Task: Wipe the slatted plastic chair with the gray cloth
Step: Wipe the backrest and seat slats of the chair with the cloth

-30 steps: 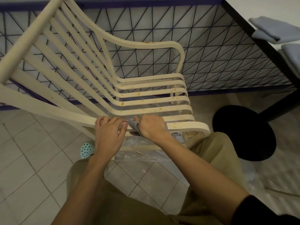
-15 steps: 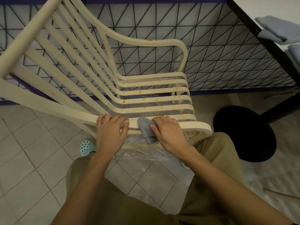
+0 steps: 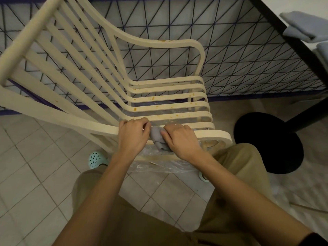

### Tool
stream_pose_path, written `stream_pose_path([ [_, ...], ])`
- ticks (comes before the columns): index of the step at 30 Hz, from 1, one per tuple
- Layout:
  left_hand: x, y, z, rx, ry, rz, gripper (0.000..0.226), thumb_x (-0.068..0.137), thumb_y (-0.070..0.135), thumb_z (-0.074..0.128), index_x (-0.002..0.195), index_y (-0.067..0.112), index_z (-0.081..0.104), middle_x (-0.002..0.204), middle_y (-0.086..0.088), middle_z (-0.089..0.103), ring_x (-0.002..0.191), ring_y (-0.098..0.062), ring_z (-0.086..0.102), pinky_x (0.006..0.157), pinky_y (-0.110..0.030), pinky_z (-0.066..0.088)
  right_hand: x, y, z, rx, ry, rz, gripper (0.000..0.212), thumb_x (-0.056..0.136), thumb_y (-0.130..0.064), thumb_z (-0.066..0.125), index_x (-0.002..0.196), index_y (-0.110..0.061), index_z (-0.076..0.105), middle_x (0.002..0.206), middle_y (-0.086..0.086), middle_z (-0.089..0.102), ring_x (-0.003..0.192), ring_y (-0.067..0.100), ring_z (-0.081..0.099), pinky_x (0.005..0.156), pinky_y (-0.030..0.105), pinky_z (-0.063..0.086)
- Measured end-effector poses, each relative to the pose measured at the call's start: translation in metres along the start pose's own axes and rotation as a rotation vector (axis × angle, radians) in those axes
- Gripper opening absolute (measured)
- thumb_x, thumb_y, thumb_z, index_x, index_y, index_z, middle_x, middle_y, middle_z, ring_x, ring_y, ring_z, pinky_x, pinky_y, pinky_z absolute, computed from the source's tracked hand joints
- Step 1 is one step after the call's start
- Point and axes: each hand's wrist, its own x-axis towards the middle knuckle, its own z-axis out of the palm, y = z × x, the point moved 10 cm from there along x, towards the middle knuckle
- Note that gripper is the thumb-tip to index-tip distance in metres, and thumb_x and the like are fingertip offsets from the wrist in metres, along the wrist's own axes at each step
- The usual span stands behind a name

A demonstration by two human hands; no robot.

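The cream slatted plastic chair (image 3: 110, 71) stands in front of me, its seat slats dotted with orange-brown stains. My left hand (image 3: 132, 134) grips the near armrest rail from above. Just to its right, my right hand (image 3: 181, 139) presses the crumpled gray cloth (image 3: 157, 137) against the same rail. Part of the cloth hangs below the rail; the rest is hidden under my right hand's fingers.
A black round table base (image 3: 268, 141) sits on the floor at right, under a dark-edged table (image 3: 291, 38) with folded gray cloths (image 3: 303, 23). Clear plastic sheeting (image 3: 159, 166) lies under the chair. A black wire-grid panel (image 3: 230, 64) stands behind. A teal clog (image 3: 96, 159) covers my left foot.
My right hand slid the cloth right along the rail, then back left until it sits close beside my left hand. My left hand kept its grip on the rail.
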Motion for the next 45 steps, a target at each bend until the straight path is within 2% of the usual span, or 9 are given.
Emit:
stream_pose_path([
  [4,0.006,0.008,0.017,0.03,-0.071,0.033,0.028,0.098,0.035,0.043,0.089,0.024,0.068,0.076,0.002,0.068,0.075,-0.022,0.061,0.062,-0.032,0.042,-0.015,0.008,0.001,0.037,-0.057,-0.039,0.036,0.102,-0.04,0.032,0.115,-0.019,0.059,0.102,0.002,0.064,0.09,0.022,0.056,0.075,0.035,0.038],
  [8,-0.004,0.014,0.008,0.089,0.017,0.094,0.029,0.099,0.031,0.046,0.087,0.021,0.07,0.071,-0.004,0.065,0.076,-0.025,0.058,0.058,-0.03,0.027,-0.001,0.013,-0.008,-0.026,-0.038,0.083,0.038,0.104,-0.038,0.031,0.096,-0.016,0.062,0.092,0.006,0.068,0.082,0.027,0.062,0.069,0.035,0.039],
  [11,-0.006,0.016,0.004,0.1,0.031,0.107,0.024,0.096,0.025,0.052,0.082,0.018,0.071,0.068,-0.007,0.063,0.073,-0.027,0.058,0.058,-0.029,0.028,0.017,0.013,0.002,-0.037,-0.184,0.142,0.038,0.103,-0.03,0.033,0.09,-0.013,0.064,0.092,0.011,0.069,0.086,0.033,0.064,0.071,0.038,0.048],
  [14,-0.006,0.016,0.003,0.1,0.022,0.093,0.024,0.093,0.023,0.054,0.075,0.017,0.069,0.065,-0.007,0.061,0.072,-0.027,0.057,0.057,-0.03,0.029,0.023,0.02,0.01,0.026,-0.264,0.204,0.037,0.102,-0.031,0.033,0.079,-0.015,0.057,0.092,0.013,0.069,0.088,0.034,0.063,0.069,0.036,0.041],
  [23,-0.008,0.013,0.006,0.08,0.023,0.099,0.029,0.097,0.029,0.048,0.079,0.021,0.068,0.066,-0.002,0.061,0.077,-0.022,0.056,0.061,-0.03,0.026,-0.012,0.019,-0.011,0.077,0.027,-0.047,0.031,0.102,-0.036,0.039,0.085,-0.018,0.057,0.08,0.001,0.063,0.071,0.022,0.056,0.062,0.032,0.037],
  [28,-0.008,0.011,0.007,0.071,0.023,0.085,0.029,0.096,0.029,0.049,0.077,0.021,0.069,0.065,-0.001,0.06,0.076,-0.022,0.055,0.062,-0.03,0.028,0.001,0.03,-0.005,0.028,-0.111,0.092,0.039,0.102,-0.04,0.033,0.077,-0.019,0.055,0.073,0.003,0.059,0.069,0.026,0.058,0.059,0.033,0.036],
  [32,-0.007,0.011,0.007,0.069,0.008,0.089,0.03,0.096,0.03,0.048,0.077,0.021,0.069,0.066,0.0,0.061,0.077,-0.021,0.056,0.061,-0.03,0.029,0.022,0.048,0.016,0.014,-0.344,0.287,0.045,0.1,-0.038,0.028,0.084,-0.013,0.062,0.093,0.011,0.066,0.088,0.032,0.061,0.07,0.037,0.041],
  [40,-0.008,0.009,0.01,0.056,-0.012,0.08,0.03,0.097,0.031,0.046,0.079,0.021,0.068,0.067,0.0,0.062,0.076,-0.022,0.054,0.067,-0.034,0.038,-0.006,0.043,-0.014,-0.068,-0.067,0.031,0.043,0.103,-0.039,0.033,0.079,-0.018,0.062,0.063,-0.002,0.054,0.053,0.018,0.043,0.053,0.03,0.029],
  [45,-0.009,0.009,0.012,0.059,0.001,0.083,0.03,0.097,0.03,0.046,0.077,0.022,0.067,0.068,0.001,0.061,0.075,-0.02,0.053,0.064,-0.033,0.034,-0.008,0.067,-0.014,-0.122,-0.143,0.135,0.049,0.101,-0.041,0.029,0.076,-0.017,0.062,0.069,0.004,0.064,0.062,0.023,0.06,0.058,0.036,0.048],
])
